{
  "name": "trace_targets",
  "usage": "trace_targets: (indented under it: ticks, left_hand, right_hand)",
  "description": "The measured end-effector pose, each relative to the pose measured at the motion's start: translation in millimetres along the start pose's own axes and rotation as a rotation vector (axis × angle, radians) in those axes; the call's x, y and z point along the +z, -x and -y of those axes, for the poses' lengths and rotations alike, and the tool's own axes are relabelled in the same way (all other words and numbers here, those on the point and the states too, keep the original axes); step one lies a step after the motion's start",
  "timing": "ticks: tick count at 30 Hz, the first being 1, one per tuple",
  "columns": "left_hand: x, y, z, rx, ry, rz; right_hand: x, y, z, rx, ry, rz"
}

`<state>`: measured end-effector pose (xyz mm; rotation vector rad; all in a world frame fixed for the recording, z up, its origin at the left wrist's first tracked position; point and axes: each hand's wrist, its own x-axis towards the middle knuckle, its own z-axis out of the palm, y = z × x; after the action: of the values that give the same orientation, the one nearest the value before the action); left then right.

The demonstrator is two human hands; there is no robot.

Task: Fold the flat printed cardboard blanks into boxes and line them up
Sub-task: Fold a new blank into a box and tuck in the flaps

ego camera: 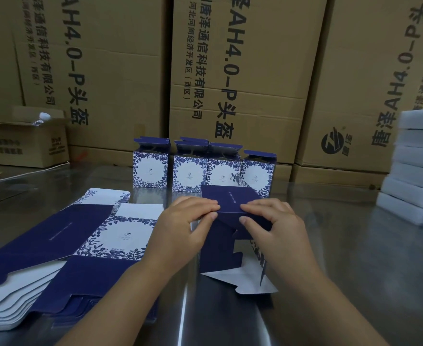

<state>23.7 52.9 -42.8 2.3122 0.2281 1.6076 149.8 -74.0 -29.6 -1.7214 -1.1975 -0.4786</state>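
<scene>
Half-folded box [230, 198] mid-counter [355, 245], navy panel up, loose white-backed flaps spread toward the person. Both the left hand [183, 223] and right hand [277, 228] hold its near top edge, fingers [205, 204] curled and pinching the panel. Flat blanks [68, 245] stacked just left of it. Behind, a row [200, 171] of four upright folded boxes, tops open. Brown cartons [242, 71] behind the row; white foam stack [415, 171] at far right
</scene>
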Motion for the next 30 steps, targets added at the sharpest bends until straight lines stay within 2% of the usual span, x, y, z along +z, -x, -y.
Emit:
trace_targets:
  ticks: [6, 11, 15, 19, 30]
  left_hand:
    - [-1.9, 0.2, 6.2, -0.076, -0.021, -0.010]
    - [-3.4, -0.2, 12.6, -0.188, -0.019, -0.091]
    - [-4.2, 0.0, 14.7, -0.185, -0.023, -0.087]
    - [-3.4, -0.3, 18.1, -0.188, 0.005, -0.075]
    - [-3.9, 0.2, 26.7, -0.224, 0.016, -0.072]
  right_hand:
    - [-1.7, -1.6, -8.5, 0.090, 0.028, -0.017]
    - [-1.9, -2.8, -13.0, 0.272, -0.110, -0.083]
    - [0.4, -2.2, -17.0, 0.395, -0.106, 0.047]
    - [3.6, -1.1, -16.5, 0.388, -0.096, 0.136]
    - [6.0, 2.3, -13.1, 0.357, -0.171, 0.132]
